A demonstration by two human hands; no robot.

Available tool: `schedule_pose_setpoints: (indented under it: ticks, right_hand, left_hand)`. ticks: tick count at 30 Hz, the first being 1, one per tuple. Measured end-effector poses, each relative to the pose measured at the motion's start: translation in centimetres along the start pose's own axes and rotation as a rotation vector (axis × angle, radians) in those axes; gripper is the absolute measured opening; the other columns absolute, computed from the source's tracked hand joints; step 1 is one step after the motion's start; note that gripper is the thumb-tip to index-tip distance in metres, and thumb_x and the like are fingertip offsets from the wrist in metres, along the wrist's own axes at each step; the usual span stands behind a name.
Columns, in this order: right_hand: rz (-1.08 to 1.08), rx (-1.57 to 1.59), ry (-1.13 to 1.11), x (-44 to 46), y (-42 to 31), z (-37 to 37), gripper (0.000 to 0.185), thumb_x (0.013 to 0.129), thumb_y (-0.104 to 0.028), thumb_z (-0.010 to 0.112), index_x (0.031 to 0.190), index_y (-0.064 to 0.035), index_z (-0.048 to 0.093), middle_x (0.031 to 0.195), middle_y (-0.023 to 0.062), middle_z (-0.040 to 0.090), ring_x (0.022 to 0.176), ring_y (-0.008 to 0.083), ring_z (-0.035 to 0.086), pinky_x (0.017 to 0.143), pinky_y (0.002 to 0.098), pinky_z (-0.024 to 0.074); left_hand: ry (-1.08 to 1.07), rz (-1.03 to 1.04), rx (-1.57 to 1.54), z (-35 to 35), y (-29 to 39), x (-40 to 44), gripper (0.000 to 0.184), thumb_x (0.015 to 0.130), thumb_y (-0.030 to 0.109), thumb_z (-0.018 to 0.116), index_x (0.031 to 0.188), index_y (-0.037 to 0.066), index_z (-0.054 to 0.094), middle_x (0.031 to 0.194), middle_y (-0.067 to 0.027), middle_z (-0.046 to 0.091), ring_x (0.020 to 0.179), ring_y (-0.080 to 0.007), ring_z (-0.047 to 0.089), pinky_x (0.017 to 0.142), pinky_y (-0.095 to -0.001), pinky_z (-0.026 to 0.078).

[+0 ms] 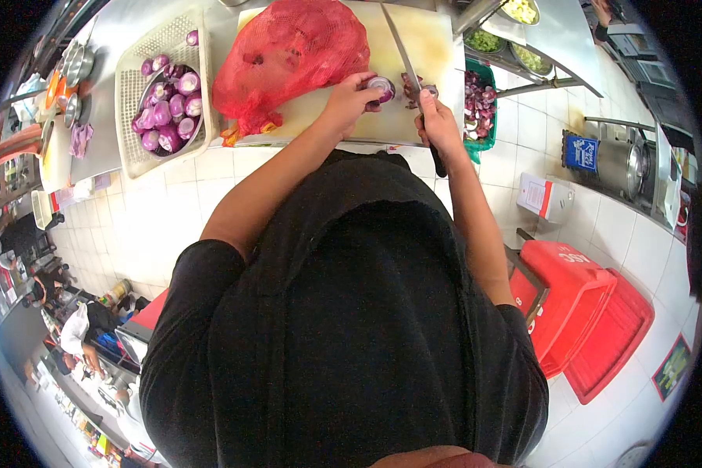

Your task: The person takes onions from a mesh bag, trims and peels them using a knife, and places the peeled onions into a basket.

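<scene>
My left hand [349, 107] is closed around a red onion [381, 88] above the cutting board [433, 35]. In my right hand [439, 125] is a kitchen knife [399, 39], its blade pointing away from me over the board. Dark onion scraps [410, 87] lie against the blade by my right thumb. A full red mesh bag [296, 58] rests on the board, left of the knife. Farther left, peeled red onions [162, 113] sit in a bowl inside a white plastic basket [125, 117].
A green crate [487, 140] of onion skins stands right of the board. Tubs of chopped green vegetables [483, 41] sit on a rack at upper right. Red bins [565, 300] are on the floor at my right. Metal pans [76, 64] stand far left; other people [78, 327] are at lower left.
</scene>
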State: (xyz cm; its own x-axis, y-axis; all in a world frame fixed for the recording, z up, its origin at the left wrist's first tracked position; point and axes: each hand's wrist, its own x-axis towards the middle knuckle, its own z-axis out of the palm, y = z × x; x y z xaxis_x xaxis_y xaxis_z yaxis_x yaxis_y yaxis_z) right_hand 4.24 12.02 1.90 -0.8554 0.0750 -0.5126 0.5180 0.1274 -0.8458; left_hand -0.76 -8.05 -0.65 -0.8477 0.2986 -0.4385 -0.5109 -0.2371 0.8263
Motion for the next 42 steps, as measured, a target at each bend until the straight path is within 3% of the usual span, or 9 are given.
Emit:
schedule_pose_setpoints:
  ticks: [7,10,13,19,22,28,37,40,42]
  right_hand:
    - [0.0,0.069,-0.167,-2.9,-3.5,0.9,0.062,0.098,-0.064,0.039,0.106,-0.0041,0.055,0.056,0.0016,0.046,0.043,0.0104,0.042,0.038,0.0279,0.0333]
    - [-0.026,0.063,-0.147,-2.8,-4.2,1.7,0.069,0.097,-0.068,0.038,0.064,-0.008,0.048,0.052,-0.0004,0.042,0.042,0.0098,0.04,0.04,0.0264,0.0316]
    - [-0.02,0.023,-0.163,-2.5,-3.9,1.7,0.07,0.097,-0.068,0.038,0.06,-0.0089,0.047,0.051,-0.0007,0.041,0.041,0.0098,0.04,0.04,0.0266,0.0317]
    - [0.03,0.04,-0.247,-2.3,-3.3,0.9,0.071,0.096,-0.069,0.038,0.071,-0.0054,0.054,0.054,0.0023,0.046,0.042,0.0124,0.042,0.04,0.0291,0.0358]
    - [0.035,0.082,-0.203,-3.2,-4.1,1.3,0.072,0.097,-0.069,0.035,0.061,-0.0086,0.048,0.049,-0.0006,0.042,0.04,0.0101,0.039,0.039,0.0267,0.0313]
    - [0.005,0.092,-0.203,-3.8,-5.0,1.3,0.074,0.097,-0.071,0.032,0.06,-0.0089,0.048,0.048,-0.0007,0.04,0.04,0.0104,0.038,0.039,0.0266,0.0306]
    - [0.054,0.117,-0.098,-2.4,-3.3,1.1,0.072,0.096,-0.07,0.036,0.061,-0.0088,0.047,0.048,-0.0007,0.04,0.039,0.011,0.038,0.039,0.0274,0.0299]
    - [0.061,0.153,-0.118,-2.3,-2.5,0.7,0.066,0.097,-0.067,0.041,0.068,-0.0081,0.049,0.054,0.0027,0.047,0.041,0.0131,0.043,0.038,0.0292,0.0332]
    - [0.043,0.165,-0.108,-2.5,-2.6,0.8,0.069,0.097,-0.068,0.037,0.065,-0.0081,0.048,0.051,0.001,0.043,0.04,0.0119,0.04,0.039,0.0283,0.0316]
  left_hand:
    - [-0.028,-0.021,-0.035,0.5,0.3,-0.2,0.041,0.09,0.012,0.068,0.128,0.002,0.055,0.114,-0.0094,0.065,0.1,-0.0199,0.063,0.078,-0.0355,0.054]
    - [-0.037,-0.015,-0.027,0.8,0.3,-0.3,0.037,0.09,0.011,0.068,0.125,0.002,0.057,0.112,-0.0092,0.065,0.098,-0.0198,0.063,0.077,-0.0349,0.054]
    - [-0.021,0.002,-0.016,0.6,0.4,-0.5,0.037,0.09,0.01,0.067,0.125,0.002,0.058,0.111,-0.0093,0.065,0.096,-0.0198,0.063,0.077,-0.0347,0.053]
    - [-0.032,-0.006,-0.035,0.2,0.9,-0.9,0.04,0.09,0.006,0.065,0.13,0.002,0.056,0.11,-0.0095,0.065,0.097,-0.0202,0.063,0.077,-0.0345,0.053]
    - [-0.041,0.001,-0.061,0.3,1.2,-1.0,0.04,0.091,0.005,0.064,0.131,0.003,0.056,0.11,-0.0095,0.065,0.097,-0.0202,0.063,0.077,-0.0346,0.053]
    - [-0.032,0.037,-0.081,0.8,1.6,-1.3,0.038,0.091,0.007,0.064,0.129,0.004,0.058,0.112,-0.0089,0.065,0.097,-0.0195,0.063,0.077,-0.0351,0.053]
    - [-0.079,-0.024,-0.095,0.4,1.3,-1.3,0.038,0.092,0.009,0.065,0.128,0.003,0.058,0.112,-0.0087,0.065,0.096,-0.0187,0.063,0.075,-0.0342,0.054]
    - [-0.114,-0.043,-0.098,0.6,1.1,-1.1,0.038,0.092,0.009,0.064,0.129,0.004,0.057,0.112,-0.0085,0.065,0.096,-0.0185,0.063,0.075,-0.034,0.054]
    - [-0.069,-0.037,-0.104,0.5,1.1,-1.0,0.038,0.093,0.01,0.064,0.129,0.004,0.056,0.113,-0.0085,0.065,0.097,-0.0184,0.063,0.076,-0.0342,0.054]
